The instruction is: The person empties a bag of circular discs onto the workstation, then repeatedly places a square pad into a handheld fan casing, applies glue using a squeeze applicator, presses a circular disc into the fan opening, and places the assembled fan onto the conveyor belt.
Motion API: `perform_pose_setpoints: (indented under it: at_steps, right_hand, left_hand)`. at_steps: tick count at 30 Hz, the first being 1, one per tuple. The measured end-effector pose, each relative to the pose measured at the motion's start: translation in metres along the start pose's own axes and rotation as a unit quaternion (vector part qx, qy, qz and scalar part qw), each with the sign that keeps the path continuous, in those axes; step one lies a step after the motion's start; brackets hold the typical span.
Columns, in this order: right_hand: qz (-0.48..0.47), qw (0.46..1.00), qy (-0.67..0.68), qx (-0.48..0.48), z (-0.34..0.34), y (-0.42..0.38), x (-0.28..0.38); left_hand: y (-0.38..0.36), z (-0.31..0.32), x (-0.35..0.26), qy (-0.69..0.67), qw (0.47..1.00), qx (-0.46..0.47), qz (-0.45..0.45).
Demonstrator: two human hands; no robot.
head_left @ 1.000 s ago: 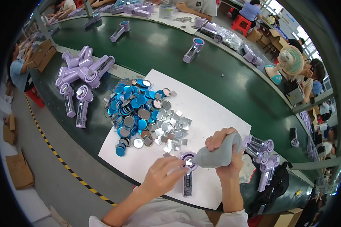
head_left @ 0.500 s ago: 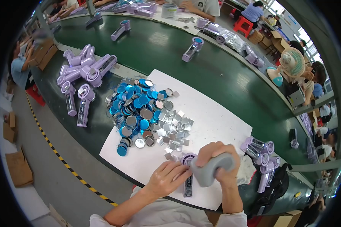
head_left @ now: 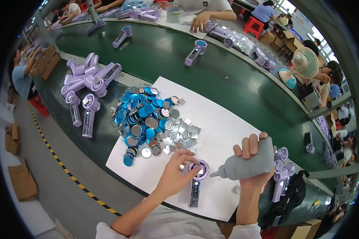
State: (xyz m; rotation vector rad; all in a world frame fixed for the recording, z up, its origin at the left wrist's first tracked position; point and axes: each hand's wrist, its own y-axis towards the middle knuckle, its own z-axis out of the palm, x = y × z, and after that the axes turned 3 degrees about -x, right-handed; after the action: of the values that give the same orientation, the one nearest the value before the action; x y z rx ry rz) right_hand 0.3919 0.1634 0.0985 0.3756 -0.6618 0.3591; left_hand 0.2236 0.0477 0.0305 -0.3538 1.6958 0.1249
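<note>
You are wearing a pale top point(head_left: 175, 224) at six o'clock, left sleeve point(head_left: 109, 232) showing at seven, right sleeve point(head_left: 245, 232) at five, forearms point(head_left: 248, 204) and hands point(head_left: 174, 175) bare.

Grey bottle point(head_left: 244, 167) now farther right

Passable over bare white sheet point(head_left: 219, 127), between metal squares point(head_left: 182, 133) and grey bottle point(head_left: 247, 164), then past the sheet's far edge onto green desk point(head_left: 243, 85), keeping right of lone purple device point(head_left: 195, 54). Blocked leftward by disc heap point(head_left: 141, 113), farther out by purple pile point(head_left: 89, 72). Blocked rightward by bottle, right hand point(head_left: 250, 147) and purple cluster point(head_left: 282, 177). Tight around near device point(head_left: 194, 194), with left hand point(head_left: 174, 173) at its ring and nozzle point(head_left: 215, 174) just beside.
</note>
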Motion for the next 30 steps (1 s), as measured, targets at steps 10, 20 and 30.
perform_pose_setpoints:
  at_steps: [10,20,30]
  right_hand:
    - [0.009,1.000,0.008,-0.018,0.013,0.003,0.004]
    - [0.007,1.000,-0.022,0.004,0.009,-0.002,0.000]
    - [0.042,0.987,-0.147,-0.050,0.006,-0.007,-0.022]
  left_hand:
    - [-0.004,0.010,0.018,-0.093,0.995,-0.014,0.044]
    - [-0.020,-0.079,0.031,0.459,0.841,-0.201,0.205]
    - [-0.049,-0.055,0.027,0.258,0.944,-0.135,0.156]
